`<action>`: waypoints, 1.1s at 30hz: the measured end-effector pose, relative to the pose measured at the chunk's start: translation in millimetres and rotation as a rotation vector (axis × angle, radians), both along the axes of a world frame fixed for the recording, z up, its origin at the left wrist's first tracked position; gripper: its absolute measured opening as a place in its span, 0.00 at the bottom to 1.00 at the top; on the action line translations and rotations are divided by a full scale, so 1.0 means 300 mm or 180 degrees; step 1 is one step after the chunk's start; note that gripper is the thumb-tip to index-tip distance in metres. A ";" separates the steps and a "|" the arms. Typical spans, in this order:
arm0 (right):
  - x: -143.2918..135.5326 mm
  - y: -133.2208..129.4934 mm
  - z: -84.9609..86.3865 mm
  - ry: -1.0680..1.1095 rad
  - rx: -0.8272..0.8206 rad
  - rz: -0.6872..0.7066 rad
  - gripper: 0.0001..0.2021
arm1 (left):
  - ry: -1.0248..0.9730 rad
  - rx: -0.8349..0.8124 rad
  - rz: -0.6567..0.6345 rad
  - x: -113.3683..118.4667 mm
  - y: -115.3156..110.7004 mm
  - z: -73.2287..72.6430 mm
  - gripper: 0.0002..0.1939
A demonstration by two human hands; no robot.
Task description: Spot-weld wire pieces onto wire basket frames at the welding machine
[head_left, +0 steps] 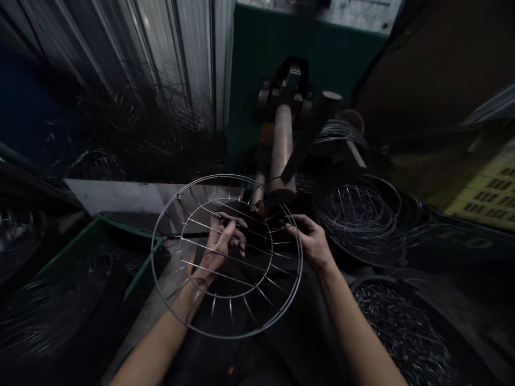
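Observation:
A round wire basket (227, 296), made of a large outer ring and a smaller inner ring joined by short wires, lies in front of me against the tip of a machine arm. Several straight wires cross the inner ring. Seen through these wires, my left hand (225, 236) is closed with curled fingers; what they hold is too dark to make out. At the right side of the basket, my right hand (309, 236) is closed, its fingertips pinched at the rim. The lower machine tip (257, 206) meets the far edge of the basket.
A green machine (249, 69) with a thick metal cylinder (284, 145) stands ahead. Wire racks (358, 212) are piled at right, above a tub of small metal pieces (402, 327). A green crate (132, 284) is at left, a yellow crate (486, 182) far right.

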State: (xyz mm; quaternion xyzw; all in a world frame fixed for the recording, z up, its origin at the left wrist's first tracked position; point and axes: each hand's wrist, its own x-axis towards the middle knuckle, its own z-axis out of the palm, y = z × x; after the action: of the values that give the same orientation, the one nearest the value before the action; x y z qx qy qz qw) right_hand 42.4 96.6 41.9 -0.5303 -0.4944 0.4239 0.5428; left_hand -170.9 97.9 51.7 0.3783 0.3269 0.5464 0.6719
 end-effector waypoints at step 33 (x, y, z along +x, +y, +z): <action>0.001 0.023 -0.037 -0.0418 0.0068 -0.0172 0.12 | -0.0135 0.0096 -0.0082 -0.029 0.012 -0.034 0.13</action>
State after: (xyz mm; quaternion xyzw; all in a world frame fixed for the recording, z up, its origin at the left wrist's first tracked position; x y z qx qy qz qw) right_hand 42.6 103.5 30.8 -0.5643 -0.5190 0.3681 0.5260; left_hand -179.6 101.5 41.5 0.3809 0.2993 0.5505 0.6799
